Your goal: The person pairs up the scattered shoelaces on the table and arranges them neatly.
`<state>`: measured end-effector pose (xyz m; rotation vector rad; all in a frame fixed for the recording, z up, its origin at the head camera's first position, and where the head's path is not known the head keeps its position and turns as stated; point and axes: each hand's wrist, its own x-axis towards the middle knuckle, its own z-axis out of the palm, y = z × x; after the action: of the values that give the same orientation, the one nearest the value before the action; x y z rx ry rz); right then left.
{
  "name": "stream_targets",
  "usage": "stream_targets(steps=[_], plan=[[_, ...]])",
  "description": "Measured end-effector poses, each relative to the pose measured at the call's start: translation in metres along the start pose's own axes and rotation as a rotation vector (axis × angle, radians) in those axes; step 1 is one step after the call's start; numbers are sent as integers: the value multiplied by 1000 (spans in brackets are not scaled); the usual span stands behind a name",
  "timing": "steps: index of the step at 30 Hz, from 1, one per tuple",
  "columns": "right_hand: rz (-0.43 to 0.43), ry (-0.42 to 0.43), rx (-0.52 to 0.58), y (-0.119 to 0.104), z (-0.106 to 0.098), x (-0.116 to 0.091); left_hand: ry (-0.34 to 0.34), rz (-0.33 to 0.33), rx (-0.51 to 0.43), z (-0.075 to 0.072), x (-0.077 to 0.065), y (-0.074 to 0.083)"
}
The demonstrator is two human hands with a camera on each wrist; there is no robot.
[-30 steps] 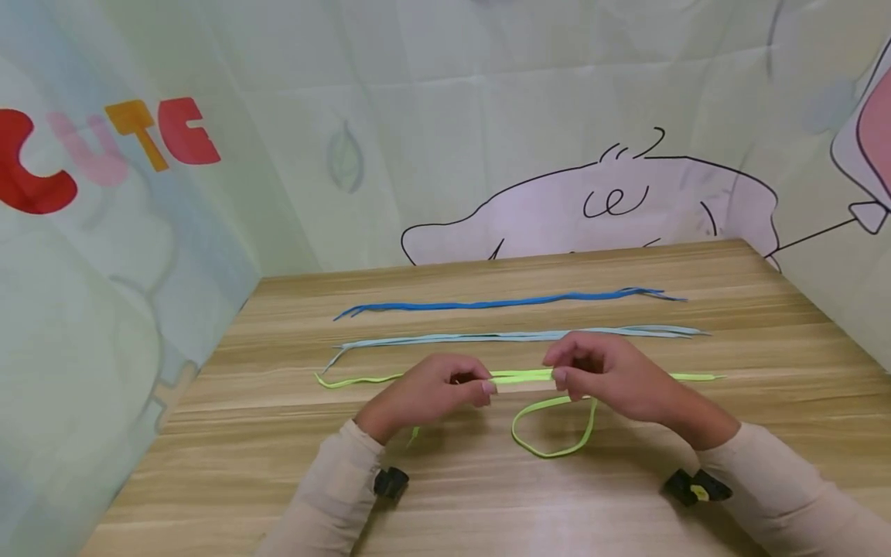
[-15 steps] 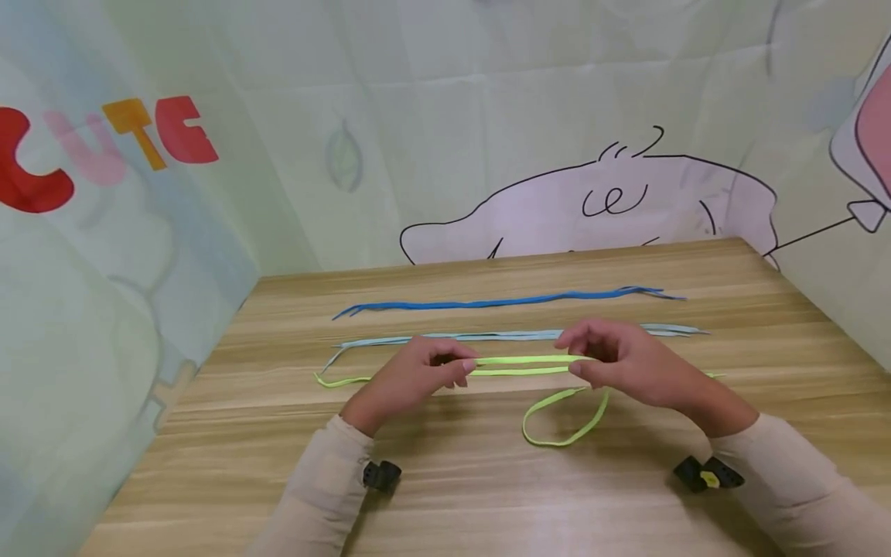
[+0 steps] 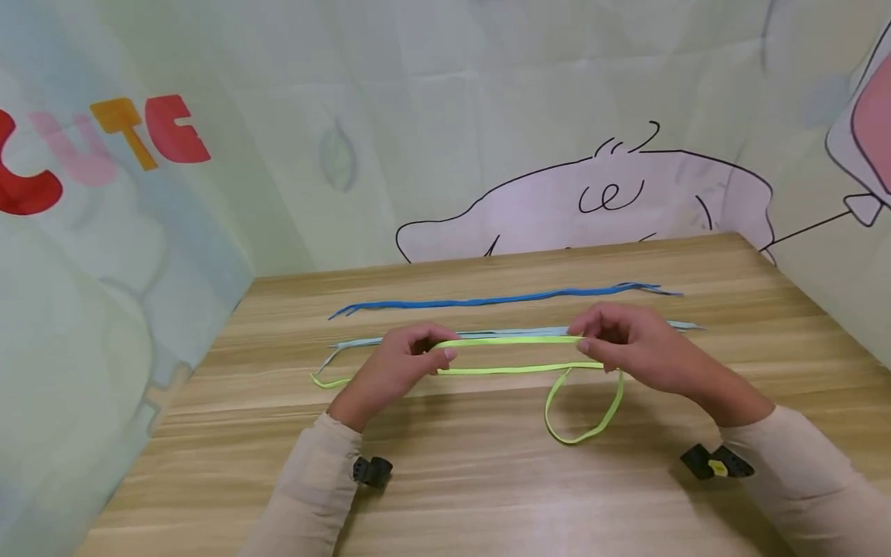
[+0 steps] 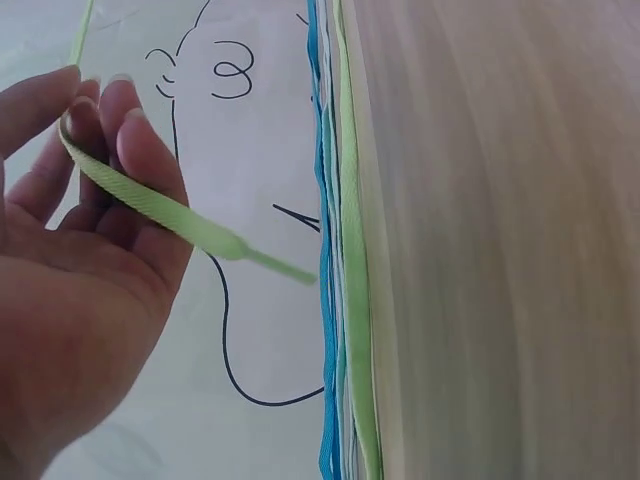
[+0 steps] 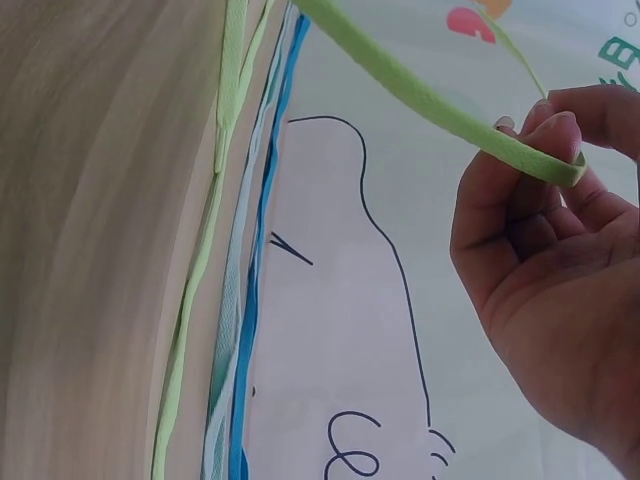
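A yellow-green shoelace [image 3: 515,340] is stretched level between both hands, above the table. My left hand [image 3: 400,367] pinches one end of it between thumb and fingertips; in the left wrist view a short tail with its tip [image 4: 280,265] sticks out past the fingers. Thumb and index finger of my right hand [image 3: 647,356] pinch the other side, and slack lace droops below that hand in a curve [image 3: 581,441]. In the right wrist view, the pinched lace [image 5: 430,105] bends round the fingertip. Below the hands, a second yellow-green lace [image 4: 355,250] lies along the tabletop, partly hidden by them.
Farther back on the wooden table [image 3: 445,495] lie light blue laces [image 3: 362,342], partly covered by the hands, and dark blue laces [image 3: 487,302]. A printed cloth backdrop [image 3: 418,116] rises behind the table's far edge.
Both hands have lifted slightly and moved apart, drawing the held lace away from the one on the table. The drooping curve has shifted right with my right hand.
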<state>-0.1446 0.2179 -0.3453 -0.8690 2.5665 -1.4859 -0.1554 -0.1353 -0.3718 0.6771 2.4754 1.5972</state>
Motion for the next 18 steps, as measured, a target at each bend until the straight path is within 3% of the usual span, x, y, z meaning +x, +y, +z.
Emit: stream_targets(steps=[3, 10, 18], plan=[[-9, 17, 0, 0, -4, 0, 35, 5, -11, 0, 2, 0], [-31, 48, 8, 0, -11, -1, 148, -53, -38, -6, 4, -6], [-16, 74, -22, 1, -20, -2, 217, -67, -36, -13, 4, -7]])
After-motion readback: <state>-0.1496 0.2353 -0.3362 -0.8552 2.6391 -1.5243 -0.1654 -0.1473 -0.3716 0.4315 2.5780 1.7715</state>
